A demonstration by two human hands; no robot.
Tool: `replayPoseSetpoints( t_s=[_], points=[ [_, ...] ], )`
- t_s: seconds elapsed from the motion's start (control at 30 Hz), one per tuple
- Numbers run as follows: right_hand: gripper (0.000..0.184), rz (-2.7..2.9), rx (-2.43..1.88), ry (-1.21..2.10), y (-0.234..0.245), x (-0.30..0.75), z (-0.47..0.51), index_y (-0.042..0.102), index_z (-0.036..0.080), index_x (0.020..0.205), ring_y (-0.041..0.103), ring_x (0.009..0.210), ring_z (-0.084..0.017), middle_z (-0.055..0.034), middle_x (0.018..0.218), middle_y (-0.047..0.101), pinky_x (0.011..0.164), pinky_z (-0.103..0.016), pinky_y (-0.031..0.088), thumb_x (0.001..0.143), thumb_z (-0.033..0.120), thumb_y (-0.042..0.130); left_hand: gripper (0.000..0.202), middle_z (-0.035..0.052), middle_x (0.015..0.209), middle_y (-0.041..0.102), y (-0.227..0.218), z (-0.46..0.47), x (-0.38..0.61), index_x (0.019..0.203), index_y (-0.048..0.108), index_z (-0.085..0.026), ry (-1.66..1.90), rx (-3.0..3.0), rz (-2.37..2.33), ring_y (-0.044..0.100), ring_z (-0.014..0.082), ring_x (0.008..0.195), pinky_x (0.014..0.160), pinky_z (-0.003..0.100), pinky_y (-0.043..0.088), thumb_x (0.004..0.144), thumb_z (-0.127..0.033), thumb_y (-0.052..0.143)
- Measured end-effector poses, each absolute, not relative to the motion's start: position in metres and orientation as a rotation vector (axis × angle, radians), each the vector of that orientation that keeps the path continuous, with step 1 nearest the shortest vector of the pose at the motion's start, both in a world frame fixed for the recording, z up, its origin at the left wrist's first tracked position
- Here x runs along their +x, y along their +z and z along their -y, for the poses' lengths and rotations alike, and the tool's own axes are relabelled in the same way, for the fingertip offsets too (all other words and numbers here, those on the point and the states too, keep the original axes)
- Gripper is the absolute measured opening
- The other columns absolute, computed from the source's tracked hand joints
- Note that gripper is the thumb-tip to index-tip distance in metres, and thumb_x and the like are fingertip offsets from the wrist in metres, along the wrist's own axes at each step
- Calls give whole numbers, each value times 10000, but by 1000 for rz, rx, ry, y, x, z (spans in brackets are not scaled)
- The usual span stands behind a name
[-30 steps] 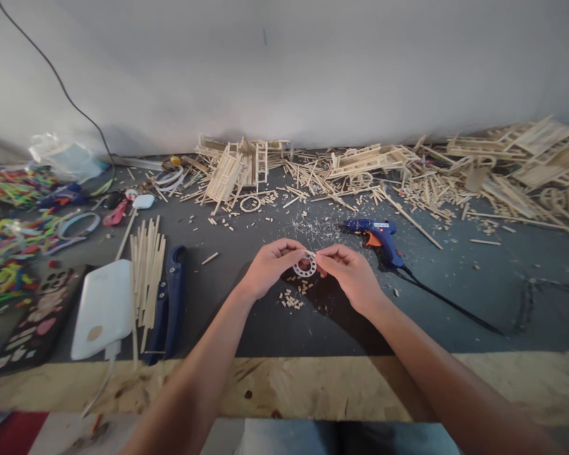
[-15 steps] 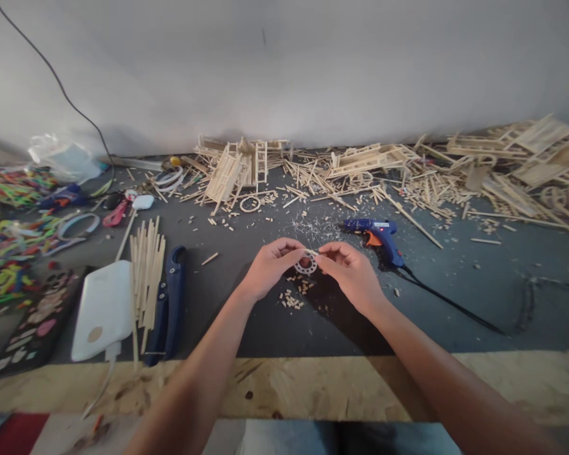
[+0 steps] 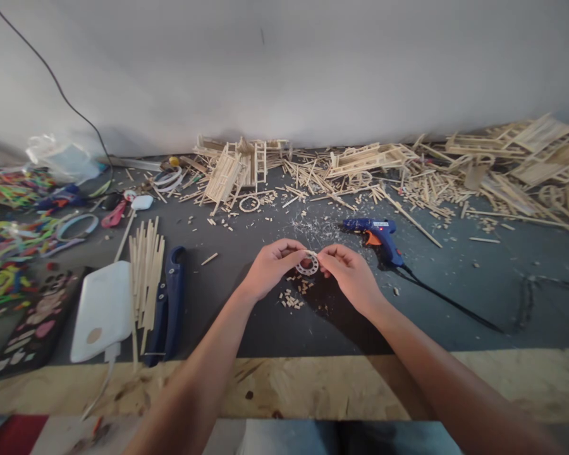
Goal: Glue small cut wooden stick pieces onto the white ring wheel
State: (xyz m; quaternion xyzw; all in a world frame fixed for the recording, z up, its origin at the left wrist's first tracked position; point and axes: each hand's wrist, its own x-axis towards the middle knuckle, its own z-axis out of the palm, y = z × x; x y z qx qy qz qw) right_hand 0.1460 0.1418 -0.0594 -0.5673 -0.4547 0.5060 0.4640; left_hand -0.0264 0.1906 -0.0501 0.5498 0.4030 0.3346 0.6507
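Between my hands, above the dark table, is a small pale ring with a row of holes (image 3: 307, 266). My left hand (image 3: 275, 266) pinches its left side between thumb and fingers. From the other side, my right hand (image 3: 349, 273) has thumb and fingertips closed at the ring's upper right edge; the fingers hide part of the rim. Short cut bits of wooden stick (image 3: 291, 299) lie in a small heap just below the ring. To the right of my right hand, a blue glue gun (image 3: 382, 237) with an orange trigger lies on its side.
Left of my arms are a blue cutter (image 3: 172, 303), a bundle of thin sticks (image 3: 146, 272), a white power bank (image 3: 102, 309) and a phone case (image 3: 40, 322). Stick-built models (image 3: 232, 170) and loose sticks line the wall. The glue gun's black cord (image 3: 455, 302) runs right.
The short pale stick piece at the top of the ring no longer stands out between my fingertips. The ring has tilted and shifted slightly; both hands stay nearly in place.
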Motion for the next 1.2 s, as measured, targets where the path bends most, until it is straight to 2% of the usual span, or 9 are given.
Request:
replayPoseSetpoints(
  t_s=[0.63, 1.2],
  points=[
    [189, 1168, -1439, 1177, -57, 145, -142, 606, 201, 723, 503, 592, -137, 26, 600, 550, 583, -272, 379, 789, 378, 605, 195, 8, 774, 702, -51, -190, -26, 869, 671, -185, 730, 1260, -966, 642, 131, 736, 714, 269, 480, 775, -356, 681],
    [191, 1190, -1486, 1133, -54, 143, -141, 600, 211, 706, 509, 587, -148, 18, 586, 553, 571, -280, 388, 775, 389, 596, 180, 18, 771, 699, -50, -189, -26, 855, 669, -178, 729, 1275, -974, 644, 140, 735, 752, 295, 486, 782, -341, 664]
  ],
)
